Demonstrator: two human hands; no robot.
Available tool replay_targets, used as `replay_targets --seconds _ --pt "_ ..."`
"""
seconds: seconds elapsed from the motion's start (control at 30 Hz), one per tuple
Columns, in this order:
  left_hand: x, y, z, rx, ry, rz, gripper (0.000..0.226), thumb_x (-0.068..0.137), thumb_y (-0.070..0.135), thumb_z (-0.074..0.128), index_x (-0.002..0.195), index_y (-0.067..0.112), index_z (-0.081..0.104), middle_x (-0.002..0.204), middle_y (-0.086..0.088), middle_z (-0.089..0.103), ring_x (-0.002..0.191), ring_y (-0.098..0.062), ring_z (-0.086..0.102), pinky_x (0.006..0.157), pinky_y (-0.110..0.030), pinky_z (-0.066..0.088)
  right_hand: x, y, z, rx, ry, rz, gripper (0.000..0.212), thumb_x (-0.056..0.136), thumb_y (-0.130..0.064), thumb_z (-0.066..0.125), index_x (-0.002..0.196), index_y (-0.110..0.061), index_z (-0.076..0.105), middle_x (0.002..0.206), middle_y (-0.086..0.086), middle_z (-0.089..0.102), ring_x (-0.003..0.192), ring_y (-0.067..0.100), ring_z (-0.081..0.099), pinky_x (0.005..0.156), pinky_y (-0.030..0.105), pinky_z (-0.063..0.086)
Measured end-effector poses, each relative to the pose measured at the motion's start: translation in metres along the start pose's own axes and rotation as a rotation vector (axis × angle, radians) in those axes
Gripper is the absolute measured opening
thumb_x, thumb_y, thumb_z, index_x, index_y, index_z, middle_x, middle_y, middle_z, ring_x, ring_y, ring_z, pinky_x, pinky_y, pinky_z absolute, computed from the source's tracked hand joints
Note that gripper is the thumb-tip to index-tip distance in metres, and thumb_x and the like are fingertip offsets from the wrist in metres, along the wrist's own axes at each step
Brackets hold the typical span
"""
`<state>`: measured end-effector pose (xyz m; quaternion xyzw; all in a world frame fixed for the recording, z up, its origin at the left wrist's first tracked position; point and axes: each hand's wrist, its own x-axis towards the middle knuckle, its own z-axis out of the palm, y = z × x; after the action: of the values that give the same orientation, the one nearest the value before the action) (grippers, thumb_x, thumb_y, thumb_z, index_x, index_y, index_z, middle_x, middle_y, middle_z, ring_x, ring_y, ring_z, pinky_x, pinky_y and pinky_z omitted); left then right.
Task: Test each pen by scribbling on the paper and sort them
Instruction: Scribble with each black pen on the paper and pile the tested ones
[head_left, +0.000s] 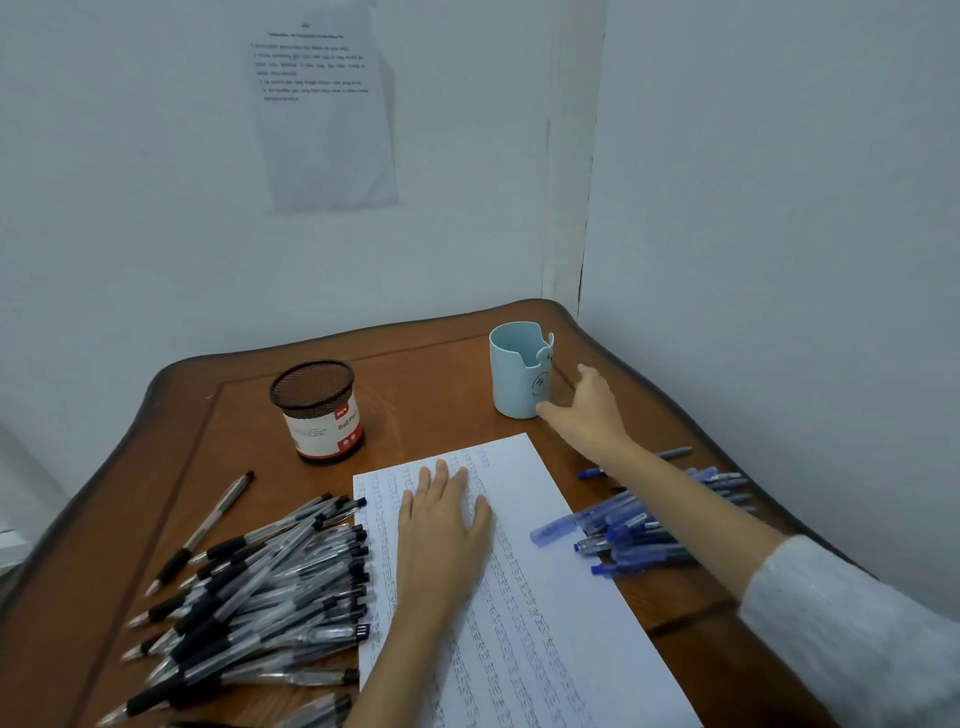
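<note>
Paper scribbled over, both pots apparently empty: by my judgement the sorting is barely begun.

The right hand's (592, 415) fingers (551, 414) are spread and loose and grasp nothing; one fingertip looks to touch the lower side of the blue cup (519, 374) at the far right of the table (441, 364). The left hand (441, 525) lies flat with straight fingers (441, 478), pressing the paper (540, 623), which carries rows of scribbles from top to bottom. Left of the sheet lies a big heap of black pens (260, 577), one silver pen (208, 525) apart from it; right of the sheet, under the forearm, a smaller heap of blue pens (649, 535). The mesh holder (317, 410) stands behind the black heap, and no pens show in it.
</note>
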<state>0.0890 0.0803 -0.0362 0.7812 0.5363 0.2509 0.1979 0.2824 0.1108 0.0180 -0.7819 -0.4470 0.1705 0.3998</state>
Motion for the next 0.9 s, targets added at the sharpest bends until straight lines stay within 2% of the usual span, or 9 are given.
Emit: replay_targets --seconds 0.07,0.1,0.17,0.23,0.3,0.43,0.67,0.8,0.9 --pt "0.000 0.001 0.000 -0.001 -0.003 0.002 0.051 0.101 0.036 0.035 0.150 0.020 0.030 0.160 0.000 0.014 0.148 -0.014 0.004 0.119 -0.032 -0.002 -0.037 0.003 -0.011 -0.159 -0.080 -0.153 0.062 0.090 -0.039 0.062 0.143 -0.016 0.038 0.149 0.004 0.039 0.135 0.022 0.039 0.112 0.044 0.034" --pt "-0.001 0.001 0.000 -0.001 -0.003 0.005 0.051 0.101 0.036 0.036 0.149 0.020 0.030 0.160 0.000 0.015 0.148 -0.015 0.004 0.119 -0.032 -0.002 -0.057 0.005 -0.014 -0.283 -0.160 -0.234 0.062 0.092 -0.046 0.056 0.144 -0.019 0.037 0.150 0.002 0.037 0.137 0.021 0.035 0.114 0.042 0.029" --pt "-0.002 0.001 -0.001 -0.006 0.001 0.010 0.050 0.101 0.034 0.037 0.149 0.019 0.032 0.160 -0.001 0.016 0.148 -0.015 0.005 0.119 -0.033 -0.001 -0.090 0.013 -0.012 -0.571 -0.278 -0.380 0.072 0.093 -0.061 0.040 0.151 -0.021 0.024 0.158 0.000 0.023 0.146 0.021 0.017 0.119 0.042 0.008" --pt "-0.002 0.002 -0.002 -0.004 0.002 0.005 0.050 0.101 0.034 0.037 0.148 0.019 0.033 0.160 -0.001 0.017 0.148 -0.016 0.006 0.118 -0.033 -0.001 -0.108 0.019 -0.004 -0.784 -0.307 -0.458 0.083 0.088 -0.072 0.014 0.154 -0.023 0.011 0.162 0.001 0.009 0.149 0.022 0.002 0.116 0.042 -0.012" --pt "-0.002 0.003 -0.003 0.002 -0.003 0.002 0.050 0.101 0.033 0.038 0.148 0.018 0.033 0.159 -0.002 0.018 0.148 -0.016 0.006 0.118 -0.033 -0.001 -0.112 0.023 0.001 -0.864 -0.299 -0.449 0.091 0.078 -0.072 -0.006 0.154 -0.023 0.007 0.162 0.003 0.006 0.149 0.023 -0.002 0.112 0.043 -0.016" --pt "-0.003 0.004 -0.005 -0.006 -0.009 -0.005 0.049 0.101 0.031 0.038 0.147 0.017 0.035 0.159 -0.004 0.020 0.148 -0.017 0.008 0.119 -0.035 0.001 -0.106 0.027 -0.001 -0.895 -0.270 -0.410 0.064 0.099 -0.055 0.016 0.154 -0.020 0.011 0.162 0.004 0.010 0.149 0.024 0.003 0.118 0.046 -0.003" --pt "-0.004 0.004 -0.006 -0.006 -0.013 -0.002 0.048 0.101 0.031 0.038 0.147 0.016 0.035 0.158 -0.004 0.021 0.148 -0.018 0.008 0.120 -0.035 0.002 -0.098 0.036 -0.013 -0.899 -0.249 -0.386 0.054 0.103 -0.044 0.020 0.152 -0.022 0.019 0.160 0.002 0.017 0.148 0.022 0.012 0.119 0.042 0.004" --pt "-0.002 0.005 -0.009 -0.032 -0.047 -0.010 0.048 0.101 0.029 0.039 0.147 0.016 0.035 0.159 -0.005 0.021 0.148 -0.019 0.008 0.119 -0.037 0.001 -0.103 0.035 -0.022 -0.678 -0.219 -0.427 0.051 0.102 -0.045 0.028 0.148 -0.024 0.032 0.157 -0.003 0.027 0.146 0.016 0.021 0.119 0.037 0.002" --pt "0.002 0.003 -0.018 -0.037 -0.154 -0.035 0.051 0.101 0.030 0.040 0.149 0.015 0.030 0.160 -0.005 0.014 0.148 -0.019 0.004 0.119 -0.039 -0.002 -0.110 0.036 -0.041 -0.520 -0.195 -0.455 0.055 0.096 -0.053 0.035 0.146 -0.029 0.034 0.157 -0.007 0.027 0.145 0.011 0.020 0.119 0.036 0.002"
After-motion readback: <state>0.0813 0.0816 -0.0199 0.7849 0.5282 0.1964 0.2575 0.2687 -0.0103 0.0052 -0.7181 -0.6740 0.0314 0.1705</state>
